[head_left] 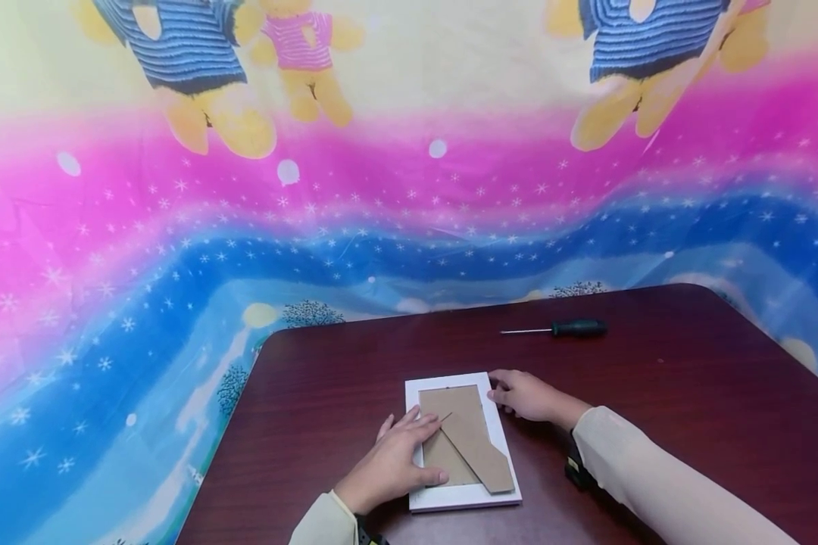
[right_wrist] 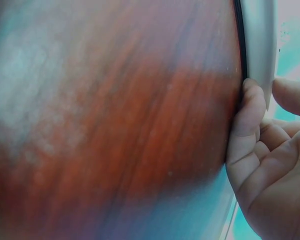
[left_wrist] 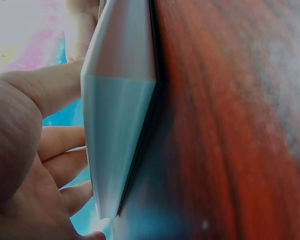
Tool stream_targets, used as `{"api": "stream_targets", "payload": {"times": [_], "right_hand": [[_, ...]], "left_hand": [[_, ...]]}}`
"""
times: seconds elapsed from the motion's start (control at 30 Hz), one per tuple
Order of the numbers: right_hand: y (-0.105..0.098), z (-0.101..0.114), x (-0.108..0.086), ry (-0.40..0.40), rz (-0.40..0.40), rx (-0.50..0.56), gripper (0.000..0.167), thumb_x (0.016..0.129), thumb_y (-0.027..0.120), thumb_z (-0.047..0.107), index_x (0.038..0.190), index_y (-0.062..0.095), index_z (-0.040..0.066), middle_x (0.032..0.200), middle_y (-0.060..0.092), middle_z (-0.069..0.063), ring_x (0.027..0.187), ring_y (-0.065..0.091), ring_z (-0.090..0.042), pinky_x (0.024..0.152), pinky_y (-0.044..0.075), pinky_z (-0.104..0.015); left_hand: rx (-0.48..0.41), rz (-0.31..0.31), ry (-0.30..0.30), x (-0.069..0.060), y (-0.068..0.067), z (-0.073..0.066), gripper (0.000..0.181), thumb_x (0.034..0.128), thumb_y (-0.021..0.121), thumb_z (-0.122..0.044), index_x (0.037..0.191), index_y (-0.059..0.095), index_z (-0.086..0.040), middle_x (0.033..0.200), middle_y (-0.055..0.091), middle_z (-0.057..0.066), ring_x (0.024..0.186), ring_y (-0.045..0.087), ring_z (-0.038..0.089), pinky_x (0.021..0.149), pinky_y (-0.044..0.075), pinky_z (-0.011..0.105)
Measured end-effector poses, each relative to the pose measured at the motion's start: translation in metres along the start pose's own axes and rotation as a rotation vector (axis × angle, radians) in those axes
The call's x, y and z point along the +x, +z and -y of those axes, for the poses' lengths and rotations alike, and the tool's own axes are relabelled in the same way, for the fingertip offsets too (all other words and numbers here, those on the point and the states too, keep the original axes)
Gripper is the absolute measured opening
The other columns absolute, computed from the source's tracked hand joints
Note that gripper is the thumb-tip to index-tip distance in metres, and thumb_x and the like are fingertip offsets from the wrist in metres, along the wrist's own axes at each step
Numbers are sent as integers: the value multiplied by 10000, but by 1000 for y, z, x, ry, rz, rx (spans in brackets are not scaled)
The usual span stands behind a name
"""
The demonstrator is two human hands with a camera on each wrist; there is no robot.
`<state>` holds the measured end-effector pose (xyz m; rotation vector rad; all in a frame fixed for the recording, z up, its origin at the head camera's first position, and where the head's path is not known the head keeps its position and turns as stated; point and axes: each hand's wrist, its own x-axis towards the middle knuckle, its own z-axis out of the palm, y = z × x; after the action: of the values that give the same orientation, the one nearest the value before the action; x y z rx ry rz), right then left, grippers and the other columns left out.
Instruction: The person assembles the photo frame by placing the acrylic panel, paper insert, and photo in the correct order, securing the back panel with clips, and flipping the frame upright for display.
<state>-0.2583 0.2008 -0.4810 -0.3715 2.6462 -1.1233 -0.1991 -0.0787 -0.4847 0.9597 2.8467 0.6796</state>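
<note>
A white picture frame (head_left: 460, 496) lies face down on the table. Its brown backing board (head_left: 443, 401) faces up, and a cardboard stand leg (head_left: 480, 458) slants across it to the lower right corner. My left hand (head_left: 398, 458) rests on the frame's left side, fingers extended over the border and backing. At the upper right edge, my right hand (head_left: 528, 395) grips the frame, with curled fingers against its side and the thumb by the top border. The left wrist view shows the frame's thick white side (left_wrist: 117, 120) close up; its front is hidden underneath.
A screwdriver (head_left: 576, 327) with a dark green handle lies beyond the frame, its shaft pointing left. The dark reddish wooden table (head_left: 300, 409) has rounded far corners. Behind it hangs a colourful cloth (head_left: 382, 189) printed with bears and snowflakes.
</note>
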Motion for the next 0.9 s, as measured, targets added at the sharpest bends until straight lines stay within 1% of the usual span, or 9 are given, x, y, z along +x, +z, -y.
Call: {"api": "stream_targets", "payload": {"times": [0.2,0.43,0.57,0.7,0.9], "right_hand": [[1,-1,0,-4,-13,13,464,984,585,133,1383,456,-66,757,555,-43,643,547,-190,580,485,-345],[2,-1,1,4,-18,11,464,981,589,131,1383,460,-60,757,556,-41,645,546,-188,577,482,-341],[2,-1,1,-6,-19,18,461,982,585,125,1382,457,-67,752,555,-44,637,544,-193,570,480,-347],[3,-1,2,2,-16,23,462,985,580,123,1386,452,-66,753,557,-43,636,547,-194,570,482,-342],[0,0,0,3,4,-12,475,992,566,124,1399,431,-81,750,560,-39,630,553,-188,575,489,-335]], "left_hand": [[2,-6,-1,-1,-1,-1,748,768,784,-488,1373,573,-102,1429,503,-15,1405,314,256,1088,187,624],[-15,-18,-2,-1,0,-1,753,764,782,-500,1362,582,-88,1430,503,-5,1404,315,256,1080,199,632],[-7,-21,-7,-1,0,-1,748,760,785,-498,1355,589,-91,1426,507,-7,1403,318,254,1080,206,628],[6,-16,-9,-1,0,-2,740,757,787,-498,1345,599,-90,1422,511,-7,1400,325,252,1082,210,621],[24,-28,4,1,0,-3,734,744,797,-489,1332,612,-91,1407,524,-8,1386,349,257,1082,222,611]]}}
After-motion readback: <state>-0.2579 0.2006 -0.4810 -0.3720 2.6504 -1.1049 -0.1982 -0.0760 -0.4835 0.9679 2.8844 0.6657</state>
